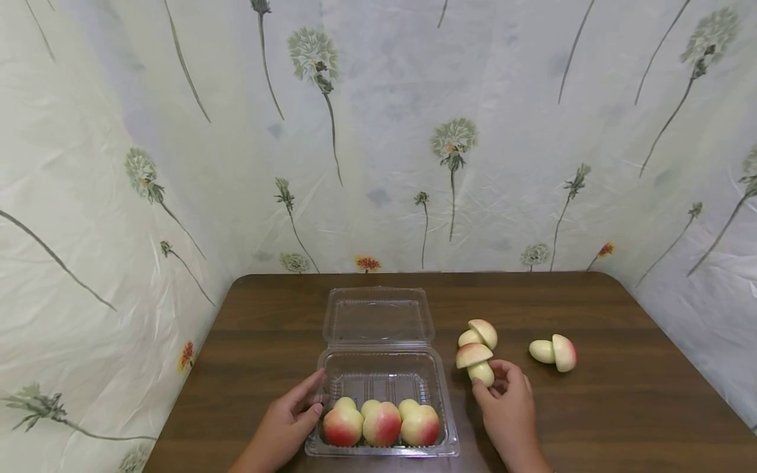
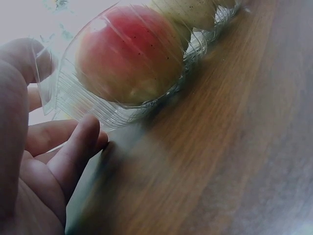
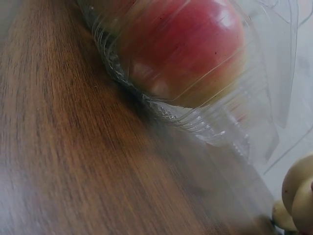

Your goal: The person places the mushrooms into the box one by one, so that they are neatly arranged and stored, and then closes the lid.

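At the right of the head view, my right hand (image 1: 513,410) pinches the pale stem of a toy mushroom (image 1: 474,355) with a red-and-cream cap. Just behind it lies another mushroom (image 1: 483,332), the two appearing to touch. My left hand (image 1: 285,420) rests at the left side of an open clear plastic clamshell box (image 1: 447,401). In the left wrist view, the left fingers (image 2: 58,166) lie by the box's corner, holding nothing visible. A row of three mushrooms (image 1: 381,424) sits along the box's near side, caps facing me. The right wrist view leaves the right hand almost wholly out.
A third loose mushroom (image 1: 554,353) lies on its side farther right. The box's lid (image 1: 378,315) is folded back flat on the brown wooden table (image 1: 266,315). A flower-printed sheet (image 1: 378,131) hangs behind the table and at both sides.
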Motion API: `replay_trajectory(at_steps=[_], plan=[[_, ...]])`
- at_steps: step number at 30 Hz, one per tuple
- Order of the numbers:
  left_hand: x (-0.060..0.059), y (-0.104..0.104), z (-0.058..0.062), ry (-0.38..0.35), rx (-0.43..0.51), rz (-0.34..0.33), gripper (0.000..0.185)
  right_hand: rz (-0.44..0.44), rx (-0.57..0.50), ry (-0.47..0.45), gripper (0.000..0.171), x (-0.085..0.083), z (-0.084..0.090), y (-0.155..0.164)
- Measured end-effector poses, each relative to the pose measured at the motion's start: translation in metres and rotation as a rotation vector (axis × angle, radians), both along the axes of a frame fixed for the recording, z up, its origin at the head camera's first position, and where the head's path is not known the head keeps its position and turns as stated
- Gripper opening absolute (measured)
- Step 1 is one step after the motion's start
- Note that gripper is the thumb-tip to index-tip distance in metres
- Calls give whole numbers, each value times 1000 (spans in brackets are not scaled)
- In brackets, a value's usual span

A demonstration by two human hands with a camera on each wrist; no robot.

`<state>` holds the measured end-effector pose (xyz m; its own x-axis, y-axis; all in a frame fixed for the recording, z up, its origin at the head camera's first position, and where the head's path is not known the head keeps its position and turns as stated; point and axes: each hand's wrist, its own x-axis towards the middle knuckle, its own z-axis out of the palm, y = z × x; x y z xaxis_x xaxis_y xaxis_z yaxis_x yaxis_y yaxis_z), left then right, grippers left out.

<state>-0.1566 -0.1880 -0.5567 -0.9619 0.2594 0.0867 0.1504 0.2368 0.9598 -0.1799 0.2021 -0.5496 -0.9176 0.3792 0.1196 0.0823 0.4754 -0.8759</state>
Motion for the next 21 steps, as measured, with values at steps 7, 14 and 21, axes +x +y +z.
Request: replay_trajectory(at_steps=[7,14,21], plan=[[-1,0,-1,6,13,-8,56,4,0,14,42,0,-1,0],[0,0,-1,-4,18,-2,56,2,-3,24,41,1,0,-1],[0,0,-1,-1,17,7,56,-1,-2,38,40,2,0,-3]])
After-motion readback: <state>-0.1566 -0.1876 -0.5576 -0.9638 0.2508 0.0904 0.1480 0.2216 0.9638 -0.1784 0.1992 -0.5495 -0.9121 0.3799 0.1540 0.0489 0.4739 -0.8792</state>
